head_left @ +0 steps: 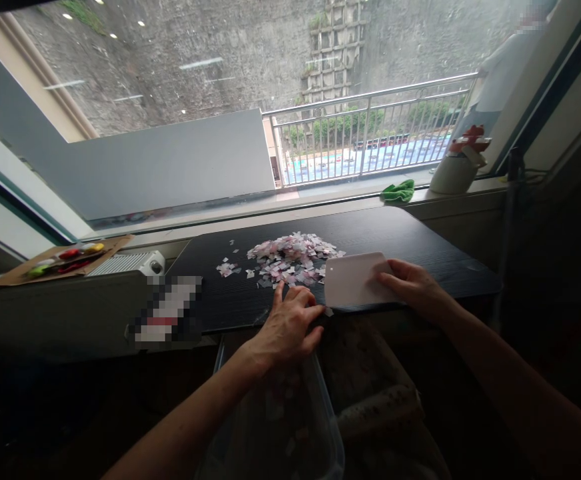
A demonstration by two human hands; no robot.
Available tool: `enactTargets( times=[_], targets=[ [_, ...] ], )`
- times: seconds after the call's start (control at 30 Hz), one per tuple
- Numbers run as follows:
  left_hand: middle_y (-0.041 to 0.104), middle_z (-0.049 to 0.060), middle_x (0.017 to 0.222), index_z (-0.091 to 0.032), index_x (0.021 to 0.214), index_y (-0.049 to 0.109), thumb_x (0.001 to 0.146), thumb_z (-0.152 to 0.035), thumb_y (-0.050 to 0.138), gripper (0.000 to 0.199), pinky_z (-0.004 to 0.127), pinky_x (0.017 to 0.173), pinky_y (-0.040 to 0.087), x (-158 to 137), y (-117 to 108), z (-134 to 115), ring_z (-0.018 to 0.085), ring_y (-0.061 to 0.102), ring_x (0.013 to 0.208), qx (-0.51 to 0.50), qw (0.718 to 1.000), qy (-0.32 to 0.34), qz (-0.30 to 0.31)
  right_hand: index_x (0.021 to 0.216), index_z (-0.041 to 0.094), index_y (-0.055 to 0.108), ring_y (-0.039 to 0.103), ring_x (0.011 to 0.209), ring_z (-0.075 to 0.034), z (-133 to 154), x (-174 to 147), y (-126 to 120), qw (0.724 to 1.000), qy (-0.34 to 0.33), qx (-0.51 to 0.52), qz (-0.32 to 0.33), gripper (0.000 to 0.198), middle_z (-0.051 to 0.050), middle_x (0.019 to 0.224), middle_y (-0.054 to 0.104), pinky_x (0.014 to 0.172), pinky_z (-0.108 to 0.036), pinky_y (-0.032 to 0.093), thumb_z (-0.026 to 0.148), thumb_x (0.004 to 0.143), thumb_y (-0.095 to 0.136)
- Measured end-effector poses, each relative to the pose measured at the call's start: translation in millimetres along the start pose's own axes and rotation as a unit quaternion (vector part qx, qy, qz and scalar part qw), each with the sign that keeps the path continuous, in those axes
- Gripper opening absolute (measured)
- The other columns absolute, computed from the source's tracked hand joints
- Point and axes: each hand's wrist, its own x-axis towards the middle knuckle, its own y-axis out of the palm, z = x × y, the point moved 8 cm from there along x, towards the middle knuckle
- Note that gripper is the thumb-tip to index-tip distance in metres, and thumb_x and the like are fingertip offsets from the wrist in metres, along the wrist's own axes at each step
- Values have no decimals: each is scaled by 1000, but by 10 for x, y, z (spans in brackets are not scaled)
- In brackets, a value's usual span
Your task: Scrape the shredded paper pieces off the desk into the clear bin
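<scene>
A heap of small pale pink and white paper scraps (293, 253) lies on the black tabletop (370, 230). My right hand (413, 283) grips a flat white scraper (353, 281) by its right end, its left edge beside the heap. At the table's front edge my left hand (295, 320) has its fingers spread, the fingertips close to the scraps. Below it sits a clear plastic bin (328, 413) with a few scraps inside; its depth is dark. One scrap lies at the table edge by my left fingers.
A green cloth (398, 191) and a white pot with a red top (453, 170) stand on the windowsill. At left are a brown board (55, 263) with colourful items and a white ridged appliance (128, 262). Beyond the glass a person (503, 73) stands near a railing (370, 140).
</scene>
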Motion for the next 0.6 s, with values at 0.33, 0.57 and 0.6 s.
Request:
enactTargets(
  times=[0.33,0.57,0.6],
  targets=[
    [61,8,108,-23,107,67,82,-25,61,26,64,115,10,-51,-68,-12,28,48,119,-7,1000,-4,0,82,20,70,67,66,-16,22,-32,-27,1000,-17,22,7,20,0,76,74,58,-23,53,30,64,72],
    [62,8,107,-21,106,68,82,-25,59,26,64,114,11,-54,-136,396,28,51,118,-8,997,-68,-45,86,21,68,70,67,-17,8,68,-209,996,-56,-14,-73,17,-2,78,75,60,-25,56,30,71,66],
    [63,7,106,-21,103,68,82,-25,59,24,64,113,12,-60,-141,476,27,52,116,-7,995,-81,-58,86,21,67,70,67,-17,32,85,-245,992,-69,-33,-99,17,-2,78,75,60,-26,56,30,72,66]
  ],
)
